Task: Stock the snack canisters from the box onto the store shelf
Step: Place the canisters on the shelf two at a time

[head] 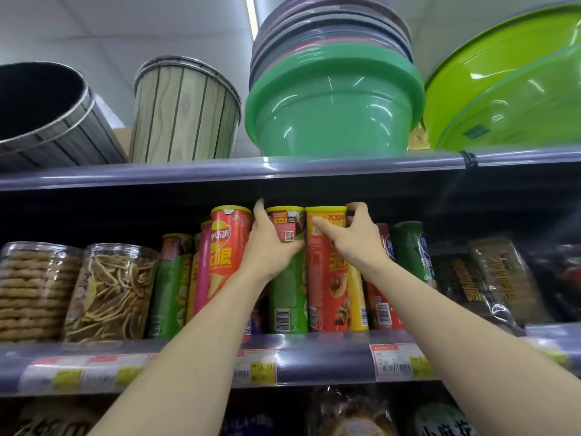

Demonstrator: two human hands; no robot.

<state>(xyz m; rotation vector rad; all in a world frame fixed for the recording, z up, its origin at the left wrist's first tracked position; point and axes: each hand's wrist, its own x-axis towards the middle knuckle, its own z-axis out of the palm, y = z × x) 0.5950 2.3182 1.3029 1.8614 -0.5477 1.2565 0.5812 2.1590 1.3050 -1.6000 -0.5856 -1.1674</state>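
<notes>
Both hands are being held up at the middle shelf (314,344), as recorded in the single head view. Left hand (270,243) is being wrapped round the upper part of the green canister (287,294), thumb across its front, fingers reaching behind toward the lid. Right hand (355,237) is being closed on the red canister (327,278) just beside it, thumb on the front label, fingertips pinching at the yellow lid rim. Both canisters are standing upright at the shelf's front edge, long axes vertical, sides touching or very nearly so. Each canister is lying directly ahead of its own hand, neither hand being the nearer. Little clearance is being left between the lids and the shelf above. Any further seating is judged to be a straight push rearward, kept level. No box is being shown.
</notes>
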